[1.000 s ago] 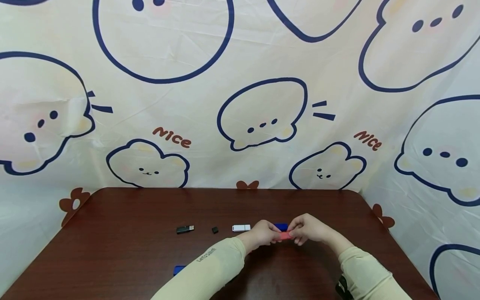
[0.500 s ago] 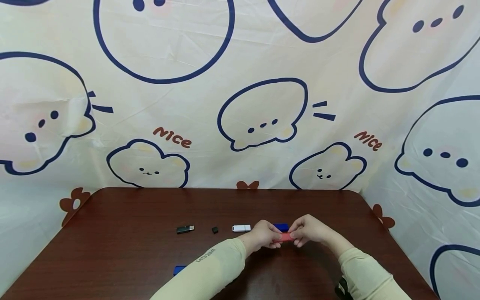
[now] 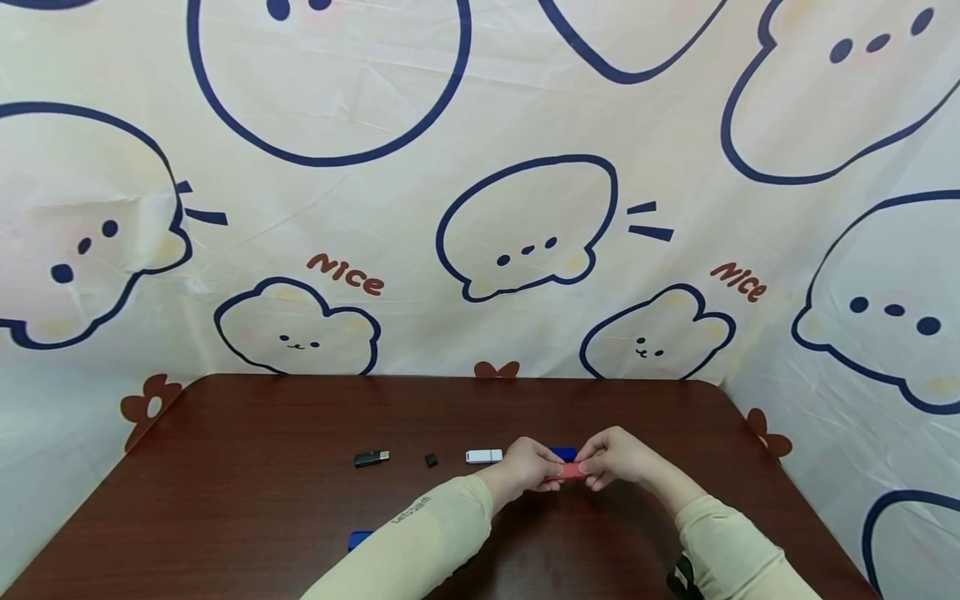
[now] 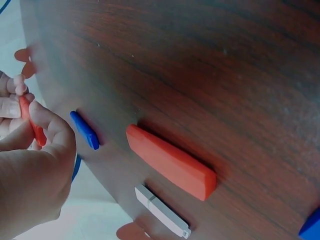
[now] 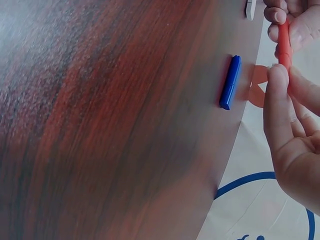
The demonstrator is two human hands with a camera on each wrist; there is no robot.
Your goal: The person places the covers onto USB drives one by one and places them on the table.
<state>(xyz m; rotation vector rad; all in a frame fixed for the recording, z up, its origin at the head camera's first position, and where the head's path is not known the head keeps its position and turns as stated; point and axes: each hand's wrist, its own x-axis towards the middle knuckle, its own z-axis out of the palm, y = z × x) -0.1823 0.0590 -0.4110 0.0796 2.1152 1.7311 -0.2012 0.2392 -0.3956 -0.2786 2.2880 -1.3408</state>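
Observation:
Both hands hold a red USB flash drive (image 3: 570,472) between them, over the table's right half. My left hand (image 3: 527,464) pinches its left end and my right hand (image 3: 618,458) pinches the other. A thin seam crosses the red drive (image 5: 284,45) in the right wrist view; its ends are hidden by fingers. Just behind the hands lies a blue USB flash drive (image 3: 564,454), partly covered in the head view. To the left of my left hand lies a white USB flash drive (image 3: 483,457).
Farther left lie a small black cap (image 3: 431,460) and a black USB flash drive (image 3: 370,459) with its metal plug bare. A blue object (image 3: 358,540) peeks out beside the left sleeve. The left wrist view shows a long red block-shaped object (image 4: 172,162) on the table (image 4: 240,90).
Both hands keep their pinch on the red USB flash drive, which has shifted only slightly. The things on the table lie as before.

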